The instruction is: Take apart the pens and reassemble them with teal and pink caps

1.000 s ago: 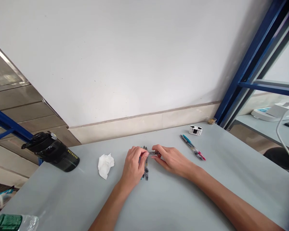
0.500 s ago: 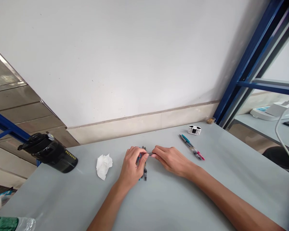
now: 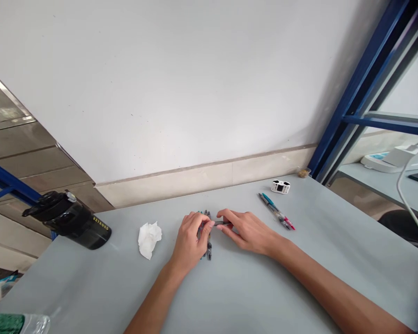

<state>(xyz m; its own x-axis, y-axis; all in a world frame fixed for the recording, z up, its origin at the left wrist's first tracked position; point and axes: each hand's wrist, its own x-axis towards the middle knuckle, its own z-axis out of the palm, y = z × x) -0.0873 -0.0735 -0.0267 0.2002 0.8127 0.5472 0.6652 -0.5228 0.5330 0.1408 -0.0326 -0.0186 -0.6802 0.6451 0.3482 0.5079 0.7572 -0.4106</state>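
Note:
My left hand [image 3: 192,236] pinches one end of a dark, thin pen-like piece [image 3: 220,223] between thumb and fingertips. At its other end is my right hand [image 3: 249,230], thumb and index finger spread apart, the piece lying between them. Several pens [image 3: 209,250] lie side by side on the grey table under and beside my left hand, partly hidden by it. More pens, one with a teal end and one with a red end [image 3: 288,222], rest to the right beyond my right hand.
A crumpled white tissue [image 3: 149,239] lies left of my hands, and a black bottle [image 3: 76,222] leans farther left. Toward the back right are a white device [image 3: 280,187] and a small clear container [image 3: 303,172]. A green-labelled bottle [image 3: 17,323] shows at bottom left.
My right thumb and index finger have parted, and more of the dark piece shows between my hands. My left hand keeps its pinch. The view has shifted slightly.

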